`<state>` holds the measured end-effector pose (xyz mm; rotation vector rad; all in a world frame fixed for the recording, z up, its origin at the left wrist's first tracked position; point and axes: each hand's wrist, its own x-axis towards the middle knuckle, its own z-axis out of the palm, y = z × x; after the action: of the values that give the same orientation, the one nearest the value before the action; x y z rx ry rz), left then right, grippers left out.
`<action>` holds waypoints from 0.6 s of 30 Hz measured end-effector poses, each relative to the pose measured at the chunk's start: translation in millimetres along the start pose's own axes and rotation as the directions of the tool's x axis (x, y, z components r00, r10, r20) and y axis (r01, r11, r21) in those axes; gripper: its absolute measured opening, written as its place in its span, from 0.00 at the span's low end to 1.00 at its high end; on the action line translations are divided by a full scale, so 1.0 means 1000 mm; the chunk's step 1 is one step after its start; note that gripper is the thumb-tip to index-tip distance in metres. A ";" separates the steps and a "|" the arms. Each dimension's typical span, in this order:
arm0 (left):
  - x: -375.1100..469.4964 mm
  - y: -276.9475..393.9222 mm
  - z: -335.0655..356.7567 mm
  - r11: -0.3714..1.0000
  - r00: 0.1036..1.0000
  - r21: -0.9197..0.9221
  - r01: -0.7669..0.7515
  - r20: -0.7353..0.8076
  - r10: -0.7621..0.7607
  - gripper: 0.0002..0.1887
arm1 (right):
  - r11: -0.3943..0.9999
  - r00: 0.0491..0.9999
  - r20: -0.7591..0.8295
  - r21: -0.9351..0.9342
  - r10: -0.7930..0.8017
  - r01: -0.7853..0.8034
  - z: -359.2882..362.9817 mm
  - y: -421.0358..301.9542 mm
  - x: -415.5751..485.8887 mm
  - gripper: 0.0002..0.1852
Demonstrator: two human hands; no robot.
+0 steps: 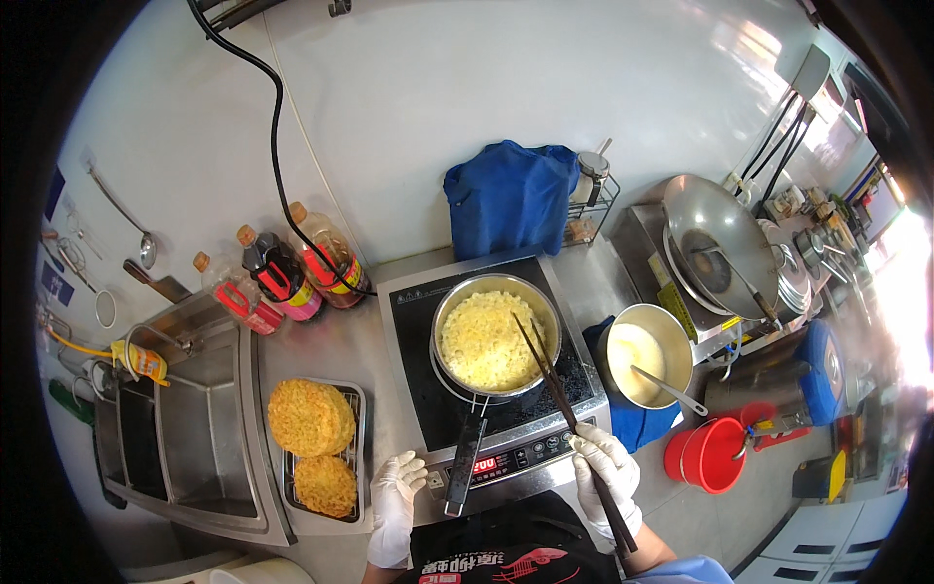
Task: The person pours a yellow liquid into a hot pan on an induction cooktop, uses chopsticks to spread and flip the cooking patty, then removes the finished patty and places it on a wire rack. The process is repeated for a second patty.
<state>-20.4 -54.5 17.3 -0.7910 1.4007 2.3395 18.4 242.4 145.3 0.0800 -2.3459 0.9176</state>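
My right hand, in a white glove, grips a pair of long dark chopsticks. Their tips reach into the saucepan, touching the right side of a bubbling round yellow cake of food. The pan stands on a black induction cooktop, its black handle towards me. My left hand, also gloved, holds nothing, with its fingers loosely bent at the cooktop's front left corner. Beside it lies a metal tray with a wire rack, bearing golden fried cakes.
Right of the cooktop, a pot holds pale batter and a ladle. A wok sits beyond it; a red bucket is lower right. Sauce bottles and a steel sink are left. A black cable hangs near the bottles.
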 end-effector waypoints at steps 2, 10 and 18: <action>0.000 0.000 -0.002 1.000 1.000 -0.004 0.012 -0.012 -0.012 0.22 | 0.999 0.999 -0.044 0.050 0.001 0.001 -0.004 0.000 0.001 0.10; 0.001 0.001 -0.007 0.999 1.000 -0.022 0.026 -0.013 -0.026 0.22 | 0.518 0.704 -0.120 0.764 0.700 -0.385 0.002 0.024 0.017 0.13; 0.002 0.001 -0.010 1.000 1.000 0.001 0.014 -0.004 -0.014 0.20 | 0.290 0.645 0.061 0.859 0.762 -0.423 0.021 0.054 0.051 0.17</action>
<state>-19.7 -63.6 13.2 -0.8038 1.3930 2.3279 -48.2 278.0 130.2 -0.6389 -1.3249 2.1705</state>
